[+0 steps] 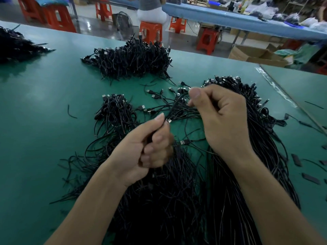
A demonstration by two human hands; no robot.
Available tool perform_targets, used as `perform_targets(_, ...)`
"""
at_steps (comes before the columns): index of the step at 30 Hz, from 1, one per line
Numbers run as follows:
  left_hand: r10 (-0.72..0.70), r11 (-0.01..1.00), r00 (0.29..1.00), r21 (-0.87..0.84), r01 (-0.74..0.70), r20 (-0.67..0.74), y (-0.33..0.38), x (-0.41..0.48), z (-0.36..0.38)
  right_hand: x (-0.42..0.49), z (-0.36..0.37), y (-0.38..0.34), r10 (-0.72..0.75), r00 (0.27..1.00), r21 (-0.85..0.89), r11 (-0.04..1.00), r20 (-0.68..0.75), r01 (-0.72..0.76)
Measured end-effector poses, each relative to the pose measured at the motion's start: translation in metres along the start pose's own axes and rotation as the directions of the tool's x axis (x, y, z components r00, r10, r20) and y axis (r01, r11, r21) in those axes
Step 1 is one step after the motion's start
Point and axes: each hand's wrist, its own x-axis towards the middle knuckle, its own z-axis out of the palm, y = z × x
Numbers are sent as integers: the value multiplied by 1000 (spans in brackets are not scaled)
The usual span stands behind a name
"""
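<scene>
Two bare hands hold one thin black USB cable (175,105) just above the middle of a green matte worktop (44,96). The left hand (152,144) is clenched around the cable's lower stretch, thumb pressed along it, with a silver plug end showing at the fingertips. The right hand (224,117) pinches the upper stretch between thumb and forefinger, its other fingers curled into the palm. Below the wrists, a thick sheaf of long loose black cables (168,200) runs to the near edge. A second long bundle of black cables (261,138) lies along the right side, its plugs pointing to the far edge. A small heap of coiled black cables (115,110) sits just left of the hands. A larger mound of coiled black cables (132,59) rises by the far edge, and another dark cable pile (16,45) fills the far left corner. Short black strips (296,160) are scattered near the right edge. Beyond the worktop the glossy workshop floor carries orange plastic stools (150,30), one bearing a seated person (150,9), a long blue-covered table (230,16) and an open brown cardboard box (256,53).
</scene>
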Motion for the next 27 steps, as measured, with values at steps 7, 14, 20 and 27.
perform_targets(7,-6,975,950,-209,74,311,16,-10,-11,0,13,10,134,978,-149,983,160,-111)
perform_targets(14,297,945,929,-73,-320,-221,13,-2,-5,-27,17,25,356,805,-371,910,474,-184)
perform_targets(20,504,823,818,440,-358,-278,-7,8,0,-36,14,4,299,755,-423,905,584,-31)
perform_targets(27,535,305,830,952,-13,-161,-10,3,-3,-16,-10,-22,152,833,-307,951,531,22)
